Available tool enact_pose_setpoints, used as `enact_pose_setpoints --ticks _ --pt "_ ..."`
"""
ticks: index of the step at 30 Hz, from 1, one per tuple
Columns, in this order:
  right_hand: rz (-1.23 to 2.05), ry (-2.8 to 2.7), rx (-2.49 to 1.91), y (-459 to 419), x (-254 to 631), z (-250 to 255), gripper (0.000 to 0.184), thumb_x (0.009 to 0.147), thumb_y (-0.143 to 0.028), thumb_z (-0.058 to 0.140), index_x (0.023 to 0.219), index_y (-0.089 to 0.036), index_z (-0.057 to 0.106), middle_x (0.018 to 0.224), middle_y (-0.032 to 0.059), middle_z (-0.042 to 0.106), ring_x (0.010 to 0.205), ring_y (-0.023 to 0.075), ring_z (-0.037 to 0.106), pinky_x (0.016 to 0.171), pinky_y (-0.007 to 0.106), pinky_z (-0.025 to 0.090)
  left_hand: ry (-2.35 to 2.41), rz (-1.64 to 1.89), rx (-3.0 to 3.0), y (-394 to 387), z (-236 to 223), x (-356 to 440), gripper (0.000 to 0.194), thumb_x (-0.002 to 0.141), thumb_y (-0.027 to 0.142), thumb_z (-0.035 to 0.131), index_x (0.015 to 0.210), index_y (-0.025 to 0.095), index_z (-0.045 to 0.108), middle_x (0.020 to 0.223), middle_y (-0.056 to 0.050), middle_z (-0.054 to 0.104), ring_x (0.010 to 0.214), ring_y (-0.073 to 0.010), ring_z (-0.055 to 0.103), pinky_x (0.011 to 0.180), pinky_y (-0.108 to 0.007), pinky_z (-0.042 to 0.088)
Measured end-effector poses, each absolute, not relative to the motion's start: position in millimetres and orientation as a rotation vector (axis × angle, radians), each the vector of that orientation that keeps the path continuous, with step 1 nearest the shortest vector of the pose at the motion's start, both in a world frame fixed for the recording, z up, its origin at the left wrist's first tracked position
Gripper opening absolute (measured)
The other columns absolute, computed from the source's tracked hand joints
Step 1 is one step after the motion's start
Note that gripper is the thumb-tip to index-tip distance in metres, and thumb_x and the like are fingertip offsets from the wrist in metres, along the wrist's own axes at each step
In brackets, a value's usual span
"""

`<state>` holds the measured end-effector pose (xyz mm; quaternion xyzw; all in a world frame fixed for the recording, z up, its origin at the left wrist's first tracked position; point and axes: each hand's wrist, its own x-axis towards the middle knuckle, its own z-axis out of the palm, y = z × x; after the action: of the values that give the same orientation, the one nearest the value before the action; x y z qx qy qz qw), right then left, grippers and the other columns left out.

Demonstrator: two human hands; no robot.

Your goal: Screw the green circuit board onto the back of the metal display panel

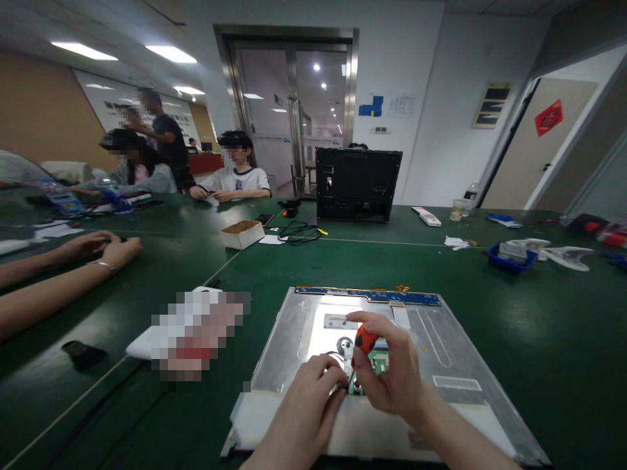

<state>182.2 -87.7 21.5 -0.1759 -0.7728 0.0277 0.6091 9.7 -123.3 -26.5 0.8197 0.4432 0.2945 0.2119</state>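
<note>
My right hand (394, 369) is closed around the red and black handle of a small screwdriver (365, 339). Its tip points down at a green circuit board (379, 361) in the middle of a flat metal display panel (441, 365). Just left of the tip, my left hand (316, 398) rests on the panel with its fingers pressed together at the board's edge. Whatever those fingertips grip, if anything, is hidden. Along the panel's far edge runs a blue circuit strip (367, 296).
Beyond the panel stands a black monitor housing (359, 185). A small box (242, 234) and black cables (298, 232) lie left of it. At right sits a blue tray (512, 258). Another person's hands (110, 251) reach in at left; other people are farther back.
</note>
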Motion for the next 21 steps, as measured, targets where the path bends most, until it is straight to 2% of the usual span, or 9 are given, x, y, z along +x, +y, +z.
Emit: enact_pose_setpoints --ticks 10,21 --pt "-0.045 -1.741 -0.484 -87.4 180.0 24.9 0.039 0.086 -0.015 0.062 0.120 -0.020 0.044 0.097 0.0081 0.059 0.090 0.0213 0.063 0.067 0.031 0.057 1.220 0.836 2.281 -122.9 -26.4 9.2 0.019 0.090 0.011 0.047 0.100 0.021 0.061 0.110 -0.010 0.062 0.101 -0.0256 0.060 0.085 -0.038 0.050" --pt "-0.077 -1.771 -0.519 -90.0 180.5 27.7 0.040 0.088 -0.011 0.058 0.125 -0.023 0.052 0.105 0.0087 0.057 0.082 0.0180 0.063 0.061 0.030 0.060 1.223 0.841 2.277 -123.0 -24.4 10.1 0.019 0.090 0.012 0.047 0.098 0.021 0.062 0.108 -0.010 0.062 0.102 -0.0257 0.059 0.088 -0.039 0.051"
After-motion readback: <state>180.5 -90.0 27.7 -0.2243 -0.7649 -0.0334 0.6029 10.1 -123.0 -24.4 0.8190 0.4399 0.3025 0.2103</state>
